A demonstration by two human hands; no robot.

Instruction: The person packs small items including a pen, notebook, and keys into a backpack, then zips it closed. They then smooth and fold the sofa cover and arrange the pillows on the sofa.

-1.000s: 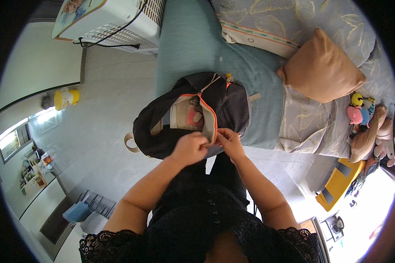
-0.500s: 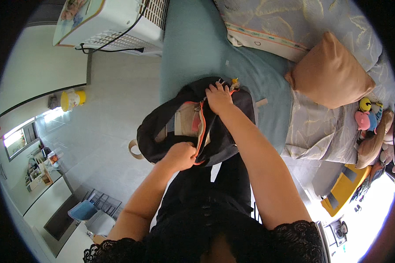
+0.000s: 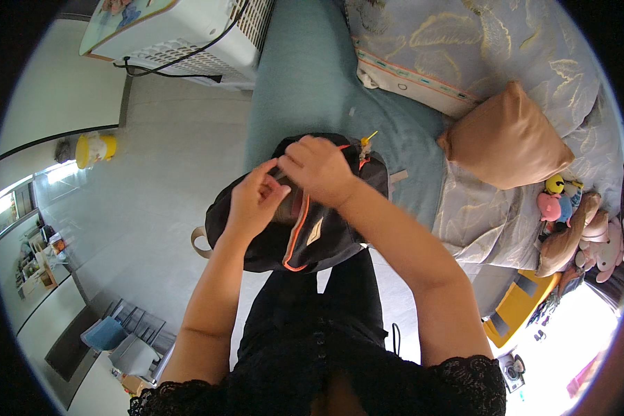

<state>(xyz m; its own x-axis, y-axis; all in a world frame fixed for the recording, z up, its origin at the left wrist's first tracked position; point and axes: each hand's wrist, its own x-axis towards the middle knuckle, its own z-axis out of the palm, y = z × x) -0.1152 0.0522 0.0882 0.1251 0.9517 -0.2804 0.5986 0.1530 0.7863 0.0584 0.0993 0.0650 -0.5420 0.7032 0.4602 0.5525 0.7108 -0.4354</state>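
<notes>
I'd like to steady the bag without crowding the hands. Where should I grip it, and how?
Probably hook the beige loop at the black bag's left end, coming from the left. It sticks out past the edge in an open curve, apart from the left hand and right hand over the bag.

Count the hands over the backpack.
2. The left hand is over the middle of the black backpack; the right hand is beside it, to the right and slightly farther from the body. No other hands show; some fingertips are hidden or blurred.
</notes>
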